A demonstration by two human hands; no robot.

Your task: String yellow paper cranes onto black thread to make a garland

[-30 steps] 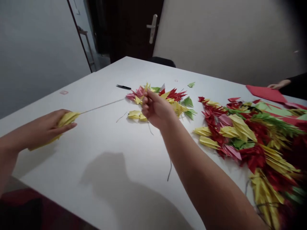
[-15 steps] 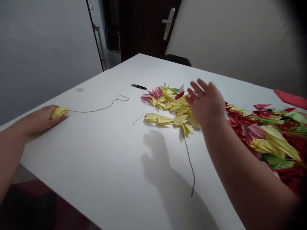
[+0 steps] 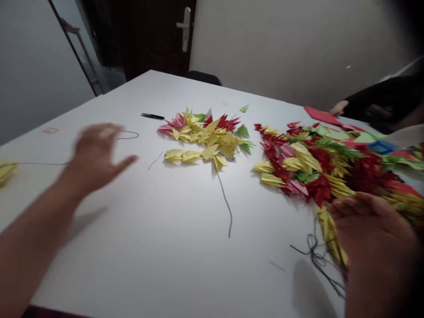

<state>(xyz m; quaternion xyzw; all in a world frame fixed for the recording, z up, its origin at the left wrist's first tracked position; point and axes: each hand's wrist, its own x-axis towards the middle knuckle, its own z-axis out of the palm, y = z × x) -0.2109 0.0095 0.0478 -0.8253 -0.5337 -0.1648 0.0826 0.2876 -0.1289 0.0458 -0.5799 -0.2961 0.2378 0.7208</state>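
My left hand point(image 3: 96, 159) is spread wide above the white table point(image 3: 139, 247); my curved right hand point(image 3: 371, 234) covers yellow folded-paper cranes point(image 3: 329, 232), grip unclear

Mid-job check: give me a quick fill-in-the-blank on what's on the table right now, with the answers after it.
The scissors lie on a ____ table.
The left hand has its fingers ____.
The co-worker's hand is near a sheet of ____ paper.
A tangle of thread lies beside the right hand, at the edge of a pile of paper ____.

Missing words: white; spread; red; cranes.
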